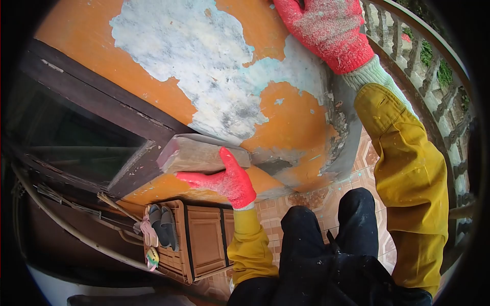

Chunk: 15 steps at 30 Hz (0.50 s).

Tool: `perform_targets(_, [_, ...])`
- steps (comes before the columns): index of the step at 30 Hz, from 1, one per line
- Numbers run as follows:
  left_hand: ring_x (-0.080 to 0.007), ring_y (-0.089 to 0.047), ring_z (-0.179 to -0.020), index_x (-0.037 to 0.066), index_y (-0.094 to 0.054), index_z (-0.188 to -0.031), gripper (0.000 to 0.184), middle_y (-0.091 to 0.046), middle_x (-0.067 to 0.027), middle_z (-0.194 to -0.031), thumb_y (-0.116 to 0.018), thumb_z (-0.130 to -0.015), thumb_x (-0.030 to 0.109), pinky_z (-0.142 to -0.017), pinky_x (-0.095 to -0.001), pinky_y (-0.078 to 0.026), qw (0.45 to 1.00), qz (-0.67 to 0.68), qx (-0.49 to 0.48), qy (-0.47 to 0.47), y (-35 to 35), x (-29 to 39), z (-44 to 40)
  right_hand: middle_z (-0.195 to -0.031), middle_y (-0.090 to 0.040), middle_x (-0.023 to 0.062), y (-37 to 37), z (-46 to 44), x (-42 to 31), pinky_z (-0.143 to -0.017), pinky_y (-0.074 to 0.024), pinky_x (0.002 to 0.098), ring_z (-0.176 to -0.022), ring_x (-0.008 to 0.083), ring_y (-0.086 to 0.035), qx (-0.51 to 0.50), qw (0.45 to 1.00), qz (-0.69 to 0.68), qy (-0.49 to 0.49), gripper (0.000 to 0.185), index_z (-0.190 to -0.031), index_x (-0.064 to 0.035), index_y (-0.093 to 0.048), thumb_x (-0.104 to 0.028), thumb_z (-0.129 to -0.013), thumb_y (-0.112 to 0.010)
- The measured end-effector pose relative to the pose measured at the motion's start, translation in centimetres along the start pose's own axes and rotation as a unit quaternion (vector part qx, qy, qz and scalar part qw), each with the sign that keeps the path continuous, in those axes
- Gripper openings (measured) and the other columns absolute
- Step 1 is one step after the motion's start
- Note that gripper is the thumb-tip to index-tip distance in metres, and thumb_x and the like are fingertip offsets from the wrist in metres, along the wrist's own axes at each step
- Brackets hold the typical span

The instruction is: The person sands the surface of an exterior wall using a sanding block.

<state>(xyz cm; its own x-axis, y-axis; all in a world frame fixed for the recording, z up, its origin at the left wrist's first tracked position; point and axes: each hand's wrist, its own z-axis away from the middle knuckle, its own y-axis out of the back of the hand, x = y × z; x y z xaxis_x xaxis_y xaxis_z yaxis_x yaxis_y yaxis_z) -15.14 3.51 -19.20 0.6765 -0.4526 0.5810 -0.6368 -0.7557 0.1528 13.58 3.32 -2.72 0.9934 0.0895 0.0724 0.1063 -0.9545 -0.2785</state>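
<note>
My left hand (227, 181), in a red glove, rests against the front of a worn concrete ledge (204, 154) below the dark window frame. Its thumb and a finger are stretched apart, with nothing visible in them. My right hand (329, 33), in a dusty red glove, is raised at the top edge of the view beside the wall. Its fingers are mostly cut off, so whatever it may hold is hidden. The orange wall (291, 112) has a large bare patch (214, 66) of whitish plaster with ragged paint edges.
A brown wooden cabinet (206, 232) stands below the ledge, with grey slippers (163, 227) on it. Poles (66, 222) lean at the left. A curved balustrade (431, 71) runs along the right. Tiled floor (319, 217) shows around my knees, with paint flakes near the wall.
</note>
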Motion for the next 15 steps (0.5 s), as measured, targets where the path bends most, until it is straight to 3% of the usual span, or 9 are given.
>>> perform_targets(2, [-0.0367, -0.023, -0.146, -0.001, 0.012, -0.156, 0.124, -0.005, -0.0262, -0.162, -0.082, -0.081, 0.032, -0.117, -0.0514, -0.025, 0.982, 0.166, 0.087, 0.003, 0.2, 2.7, -2.4, -0.137, -0.045, 0.0232, 0.1, 0.3, 0.2, -0.108, -0.0376, 0.0508, -0.130, 0.0451, -0.042, -0.009, 1.000, 0.004, 0.000, 0.067, -0.134, -0.0051, -0.054, -0.017, -0.071, -0.076])
perform_targets(5, [-0.0361, -0.025, -0.145, -0.001, 0.014, -0.155, 0.126, -0.005, -0.0259, -0.162, -0.082, -0.080, 0.033, -0.117, -0.0521, -0.025, 0.984, 0.071, 0.136, -0.091, -0.4, 2.0, -2.7, -0.137, -0.044, 0.0229, -0.2, -0.1, -0.1, -0.108, -0.0375, 0.0511, -0.129, 0.0451, -0.042, 0.009, 1.000, 0.001, -0.002, 0.067, -0.133, -0.0052, -0.054, -0.017, -0.070, -0.076])
perform_targets(7, [-0.0357, -0.021, -0.147, -0.001, 0.014, -0.155, 0.125, -0.004, -0.0263, -0.162, -0.081, -0.081, 0.033, -0.117, -0.0525, -0.023, 0.980, 0.162, 0.103, -0.058, -0.4, 1.1, -0.2, -0.137, -0.045, 0.0228, -0.1, 0.0, 0.2, -0.108, -0.0375, 0.0506, -0.129, 0.0448, -0.043, -0.007, 1.000, 0.024, 0.008, 0.067, -0.133, -0.0053, -0.054, -0.016, -0.071, -0.076])
perform_targets(9, [-0.0359, -0.018, -0.147, -0.001, 0.014, -0.155, 0.123, -0.006, -0.0265, -0.161, -0.080, -0.082, 0.031, -0.117, -0.0531, -0.022, 0.982, -0.160, 0.022, -0.100, -0.7, -0.6, 2.5, -0.137, -0.045, 0.0227, 0.0, 0.0, -0.1, -0.108, -0.0376, 0.0504, -0.129, 0.0445, -0.043, -0.008, 1.000, 0.024, 0.006, 0.067, -0.133, -0.0055, -0.054, -0.016, -0.071, -0.076])
perform_targets(10, [-0.0372, -0.018, -0.147, -0.001, 0.015, -0.155, 0.126, -0.005, -0.0268, -0.160, -0.081, -0.080, 0.031, -0.117, -0.0534, -0.022, 0.998, -0.047, 0.001, -0.041, -0.7, -0.9, 2.5, -0.137, -0.045, 0.0226, 0.0, 0.1, -0.2, -0.108, -0.0376, 0.0503, -0.129, 0.0445, -0.043, -0.006, 1.000, 0.020, 0.003, 0.067, -0.133, -0.0056, -0.054, -0.016, -0.070, -0.076])
perform_targets(11, [-0.0372, -0.018, -0.147, -0.001, 0.015, -0.155, 0.126, -0.005, -0.0268, -0.160, -0.081, -0.080, 0.031, -0.117, -0.0534, -0.022, 0.998, -0.049, -0.001, -0.039, -0.5, -1.3, 2.3, -0.137, -0.045, 0.0226, 0.1, 0.2, -0.2, -0.108, -0.0376, 0.0502, -0.129, 0.0444, -0.043, -0.004, 1.000, 0.017, -0.001, 0.068, -0.133, -0.0057, -0.054, -0.016, -0.070, -0.076])
perform_targets(13, [-0.0374, -0.020, -0.146, 0.000, 0.016, -0.155, 0.129, -0.002, -0.0260, -0.160, -0.083, -0.078, 0.031, -0.117, -0.0527, -0.023, 0.994, 0.066, 0.076, -0.048, -0.2, 0.0, 0.4, -0.137, -0.045, 0.0225, -0.2, 0.3, 0.1, -0.108, -0.0375, 0.0501, -0.129, 0.0445, -0.043, 0.007, 1.000, 0.007, 0.001, 0.068, -0.134, -0.0060, -0.054, -0.016, -0.071, -0.076])
perform_targets(14, [-0.0399, -0.029, -0.142, 0.000, 0.013, -0.156, 0.125, -0.008, -0.0321, -0.158, -0.080, -0.081, 0.040, -0.113, -0.0513, -0.031, 0.991, -0.014, 0.122, -0.047, 0.2, 1.0, -0.8, -0.137, -0.045, 0.0224, -0.2, 0.4, 0.2, -0.108, -0.0375, 0.0501, -0.129, 0.0445, -0.043, 0.011, 1.000, 0.005, 0.001, 0.068, -0.134, -0.0061, -0.054, -0.016, -0.071, -0.076])
perform_targets(15, [-0.0399, -0.029, -0.142, 0.000, 0.013, -0.156, 0.125, -0.008, -0.0321, -0.158, -0.080, -0.081, 0.040, -0.113, -0.0513, -0.031, 0.991, -0.019, 0.120, -0.047, 0.1, 0.7, -1.0, -0.137, -0.045, 0.0224, 0.0, 0.4, 0.1, -0.108, -0.0375, 0.0500, -0.129, 0.0444, -0.043, -0.003, 1.000, 0.030, 0.000, 0.068, -0.134, -0.0061, -0.054, -0.016, -0.071, -0.076])
